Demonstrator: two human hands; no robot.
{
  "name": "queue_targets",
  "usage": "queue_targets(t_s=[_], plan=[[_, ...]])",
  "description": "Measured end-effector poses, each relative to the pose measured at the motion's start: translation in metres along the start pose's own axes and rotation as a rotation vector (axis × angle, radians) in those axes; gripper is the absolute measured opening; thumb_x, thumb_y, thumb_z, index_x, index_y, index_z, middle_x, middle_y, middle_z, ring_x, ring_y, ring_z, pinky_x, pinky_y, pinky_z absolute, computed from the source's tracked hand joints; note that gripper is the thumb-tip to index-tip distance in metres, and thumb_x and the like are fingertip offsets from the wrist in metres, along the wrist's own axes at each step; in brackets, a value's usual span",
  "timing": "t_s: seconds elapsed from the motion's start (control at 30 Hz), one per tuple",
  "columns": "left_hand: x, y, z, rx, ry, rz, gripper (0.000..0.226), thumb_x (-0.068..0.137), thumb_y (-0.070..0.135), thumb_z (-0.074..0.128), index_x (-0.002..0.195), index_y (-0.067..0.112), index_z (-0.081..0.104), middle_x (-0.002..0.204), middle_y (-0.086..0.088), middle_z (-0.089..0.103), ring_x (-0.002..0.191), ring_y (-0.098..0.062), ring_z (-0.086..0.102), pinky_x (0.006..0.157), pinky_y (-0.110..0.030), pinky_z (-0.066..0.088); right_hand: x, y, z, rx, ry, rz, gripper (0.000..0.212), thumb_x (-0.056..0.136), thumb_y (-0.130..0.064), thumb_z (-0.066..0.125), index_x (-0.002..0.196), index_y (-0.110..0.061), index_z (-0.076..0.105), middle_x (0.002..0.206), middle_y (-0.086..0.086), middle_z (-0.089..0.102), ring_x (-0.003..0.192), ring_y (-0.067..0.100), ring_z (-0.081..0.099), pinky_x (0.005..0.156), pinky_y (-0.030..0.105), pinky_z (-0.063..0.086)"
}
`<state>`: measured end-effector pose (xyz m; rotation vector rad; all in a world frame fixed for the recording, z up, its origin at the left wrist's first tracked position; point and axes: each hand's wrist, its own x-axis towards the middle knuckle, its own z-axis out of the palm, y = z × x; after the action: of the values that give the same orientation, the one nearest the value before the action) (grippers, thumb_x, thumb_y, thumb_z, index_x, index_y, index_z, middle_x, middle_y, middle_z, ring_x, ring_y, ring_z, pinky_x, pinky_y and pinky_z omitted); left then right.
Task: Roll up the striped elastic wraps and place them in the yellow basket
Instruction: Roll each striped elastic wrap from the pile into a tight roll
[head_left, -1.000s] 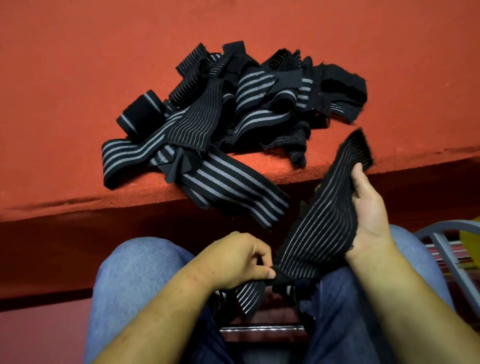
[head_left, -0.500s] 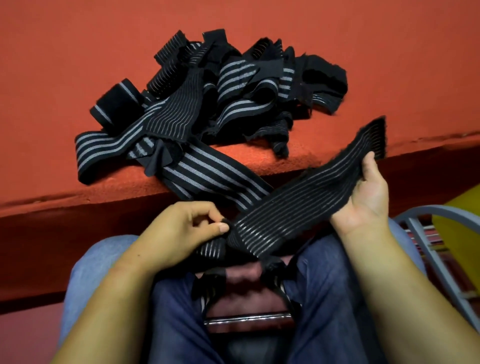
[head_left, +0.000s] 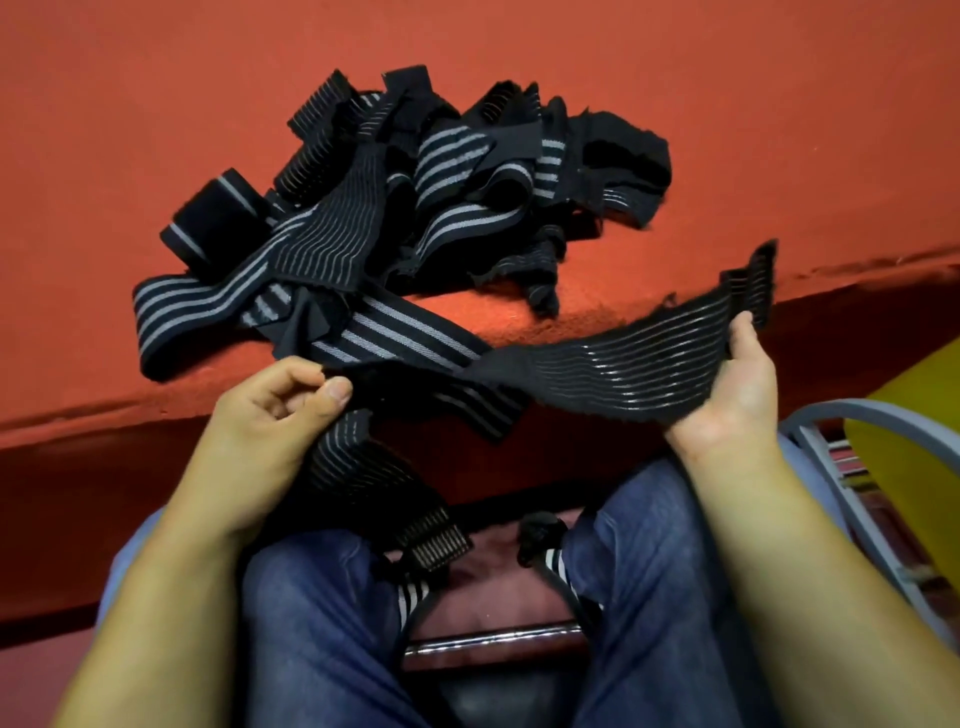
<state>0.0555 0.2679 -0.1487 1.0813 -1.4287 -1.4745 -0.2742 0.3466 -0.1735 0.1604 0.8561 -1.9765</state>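
Pinching one striped wrap (head_left: 613, 371) with the left hand (head_left: 275, 410), thumb pressed against curled fingers, just in front of the red table (head_left: 130, 130). Letting the loose tail drop from that pinch into the lap, between the knees. Behind, on the table, leaving a tangled pile (head_left: 415, 208) of other wraps unrolled, with one strap end hanging over the edge. Stretching the held wrap flat and fairly taut across to the right hand (head_left: 737, 384), gripping near the far end with thumb on top and fingers underneath. Further right, past a grey chair frame (head_left: 857, 408), glimpsing part of the yellow basket (head_left: 914, 467), apart from the wrap.

Seems to be the straightening step, ahead of any rolling; nothing coiled in this wrap yet. Next, probably calls for turning one end over on itself and winding tightly, keeping tension and the edges lined up, then reaching right to the basket. Likely to spring open if released early.
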Motion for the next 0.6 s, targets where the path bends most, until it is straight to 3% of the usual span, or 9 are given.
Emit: queue_targets(t_s=[0.1, 0.23, 0.33, 0.43, 0.53, 0.6], plan=[[-0.002, -0.001, -0.002, -0.042, -0.097, -0.023, 0.045, 0.059, 0.063, 0.090, 0.075, 0.024, 0.074, 0.070, 0.008, 0.071, 0.062, 0.000, 0.063, 0.060, -0.012, 0.052, -0.001, 0.000, 0.000, 0.006, 0.004, 0.006, 0.057, 0.109, -0.049, 0.042, 0.087, -0.011, 0.078, 0.095, 0.008, 0.076, 0.087, 0.025, 0.075, 0.089, 0.041, 0.063], [-0.007, 0.004, 0.002, 0.031, -0.194, -0.085, 0.065, 0.050, 0.087, 0.080, 0.071, 0.025, 0.081, 0.066, 0.003, 0.072, 0.059, 0.000, 0.063, 0.056, -0.012, 0.049, -0.005, -0.001, 0.002, -0.009, 0.016, 0.024, 0.059, 0.108, -0.050, 0.044, 0.079, -0.012, 0.079, 0.085, 0.004, 0.074, 0.075, 0.021, 0.074, 0.078, 0.036, 0.063], [-0.007, 0.003, 0.005, 0.085, -0.217, -0.089, 0.056, 0.059, 0.084, 0.076, 0.074, 0.030, 0.083, 0.061, 0.008, 0.066, 0.055, 0.005, 0.055, 0.055, -0.008, 0.041, -0.008, -0.001, 0.004, 0.014, 0.001, 0.032, 0.055, 0.107, -0.048, 0.046, 0.081, -0.011, 0.078, 0.085, 0.003, 0.073, 0.075, 0.020, 0.073, 0.077, 0.035, 0.062], [-0.006, 0.001, 0.005, 0.010, -0.240, -0.133, 0.067, 0.050, 0.083, 0.084, 0.085, 0.025, 0.082, 0.060, 0.007, 0.054, 0.052, -0.001, 0.046, 0.049, -0.011, 0.035, -0.010, 0.003, 0.006, 0.009, -0.043, 0.048, 0.050, 0.107, -0.046, 0.047, 0.087, -0.011, 0.077, 0.087, 0.004, 0.074, 0.078, 0.020, 0.074, 0.079, 0.034, 0.062], [-0.009, 0.004, 0.009, -0.132, -0.365, -0.230, 0.065, 0.045, 0.069, 0.095, 0.087, 0.021, 0.081, 0.060, 0.003, 0.062, 0.050, -0.002, 0.055, 0.048, -0.012, 0.043, -0.013, 0.014, 0.008, -0.062, -0.134, 0.100, 0.056, 0.108, -0.044, 0.045, 0.084, -0.010, 0.083, 0.088, 0.005, 0.077, 0.078, 0.019, 0.076, 0.076, 0.032, 0.064], [-0.009, 0.006, 0.014, -0.166, -0.457, -0.277, 0.062, 0.046, 0.061, 0.099, 0.088, 0.020, 0.081, 0.067, -0.001, 0.068, 0.056, -0.004, 0.062, 0.053, -0.013, 0.049, -0.020, 0.024, 0.009, -0.190, -0.194, 0.183, 0.051, 0.107, -0.044, 0.047, 0.097, -0.008, 0.081, 0.094, 0.008, 0.078, 0.082, 0.020, 0.077, 0.079, 0.036, 0.065]])
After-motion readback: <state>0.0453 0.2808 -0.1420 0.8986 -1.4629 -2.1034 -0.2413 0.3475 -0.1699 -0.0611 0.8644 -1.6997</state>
